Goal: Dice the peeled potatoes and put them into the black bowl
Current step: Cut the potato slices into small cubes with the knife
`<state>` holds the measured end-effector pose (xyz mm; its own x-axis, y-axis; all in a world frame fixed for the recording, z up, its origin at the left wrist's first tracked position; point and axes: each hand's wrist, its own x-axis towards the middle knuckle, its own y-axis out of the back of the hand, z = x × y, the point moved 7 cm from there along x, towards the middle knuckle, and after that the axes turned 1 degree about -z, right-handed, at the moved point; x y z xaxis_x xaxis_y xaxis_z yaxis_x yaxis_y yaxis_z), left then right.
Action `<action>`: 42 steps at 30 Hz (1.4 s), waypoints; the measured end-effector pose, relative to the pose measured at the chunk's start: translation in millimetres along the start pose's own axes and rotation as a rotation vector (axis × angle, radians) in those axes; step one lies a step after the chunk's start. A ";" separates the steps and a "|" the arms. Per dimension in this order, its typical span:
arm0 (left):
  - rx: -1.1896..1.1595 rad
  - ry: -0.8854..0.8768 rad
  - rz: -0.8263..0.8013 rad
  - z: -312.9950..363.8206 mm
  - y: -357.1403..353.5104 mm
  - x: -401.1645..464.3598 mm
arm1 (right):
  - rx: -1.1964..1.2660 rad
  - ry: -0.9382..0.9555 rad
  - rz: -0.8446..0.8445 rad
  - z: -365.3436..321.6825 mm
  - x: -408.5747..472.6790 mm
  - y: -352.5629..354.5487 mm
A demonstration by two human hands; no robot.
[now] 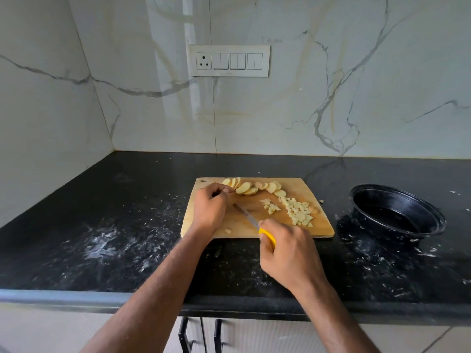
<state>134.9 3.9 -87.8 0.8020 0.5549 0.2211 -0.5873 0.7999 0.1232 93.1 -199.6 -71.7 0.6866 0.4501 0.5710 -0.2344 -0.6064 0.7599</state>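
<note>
Black speckled stone countertop [107, 225] fills the middle band of the frame, smeared with pale starchy streaks at centre left and lower right; it meets glossy white marble-veined wall panels [331, 85] that form a corner at the left. A white switch plate with one socket and three rocker switches [229, 61] sits on the wall at upper centre. Pale cabinet doors with black bar handles [201, 336] show along the lower edge.

A rectangular light wooden cutting board [322, 225] lies on the counter at centre. Along its far edge runs a row of pale yellow round potato slices [251, 188]; on its right half lie small pale diced potato pieces [297, 210]. The round black plastic bowl [397, 212] stands on the counter right of the board, apart from it, with no potato visible inside.

The left hand [210, 207] rests on the board's left part, fingers curled with tips at the nearest slices; whether they pinch one cannot be told. The right hand [290, 253] wraps its fingers around the yellow handle of a narrow-bladed knife [248, 217], blade pointing toward the left hand.
</note>
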 end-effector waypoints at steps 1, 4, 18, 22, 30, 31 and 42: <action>-0.028 -0.003 0.041 -1.0 4.3 0.6 | 0.019 0.053 -0.041 -4.6 -1.2 -2.8; -0.058 -0.010 0.270 -2.6 29.0 -0.6 | 0.024 0.139 -0.153 -12.7 -4.9 -10.5; 0.619 -0.344 -0.123 11.0 -18.5 -5.9 | -0.172 -0.264 0.104 14.3 -0.3 13.3; 0.641 -0.361 -0.130 10.6 -19.4 -6.8 | -0.201 -0.239 0.062 11.3 2.5 9.2; 0.662 -0.362 -0.162 8.0 -22.3 -9.4 | -0.235 -0.427 0.080 23.6 -0.4 14.9; 0.665 -0.363 -0.163 8.3 -22.7 -9.6 | -0.237 -0.427 0.087 23.3 -0.1 15.6; 0.710 -0.400 -0.177 11.1 -25.2 -12.2 | -0.217 -0.491 0.094 33.3 5.5 16.0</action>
<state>138.7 -25.5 -82.8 0.8684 0.2046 0.4516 -0.4927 0.4585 0.7396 116.1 -228.6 -66.8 0.8845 0.0099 0.4665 -0.4109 -0.4569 0.7889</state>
